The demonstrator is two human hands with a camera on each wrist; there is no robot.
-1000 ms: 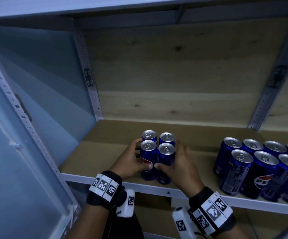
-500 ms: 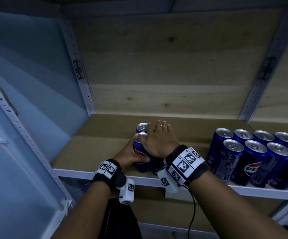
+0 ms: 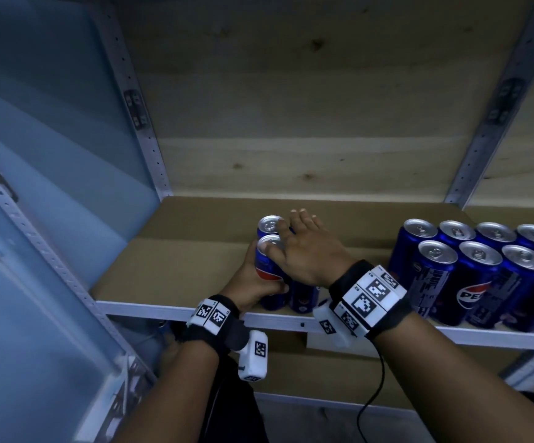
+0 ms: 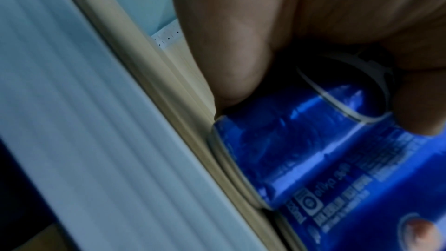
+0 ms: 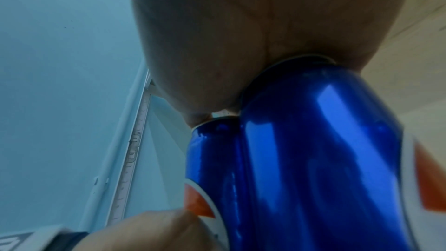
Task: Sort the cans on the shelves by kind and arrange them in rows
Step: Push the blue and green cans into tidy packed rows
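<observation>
A tight cluster of blue Pepsi cans (image 3: 270, 270) stands near the front edge of the wooden shelf (image 3: 176, 260). My left hand (image 3: 253, 282) grips the front left can (image 4: 325, 159) from the left side, thumb across its front. My right hand (image 3: 304, 251) lies flat on the tops of the cluster with fingers straight, palm pressing on the can rims (image 5: 301, 60). The right two cans are mostly hidden under it; one body shows (image 3: 302, 297). A second group of blue Pepsi cans (image 3: 483, 270) stands in rows at the right.
The shelf's wooden back wall (image 3: 307, 139) and perforated metal uprights (image 3: 141, 129) frame the bay. A pale blue side panel (image 3: 51, 155) closes the left. Bare shelf board lies left of and behind the cluster. A white metal front rail (image 3: 163, 310) edges the shelf.
My right hand left the cluster's right side and now lies flat over the can tops. The left hand keeps its grip on the front left can. The view tilted downward.
</observation>
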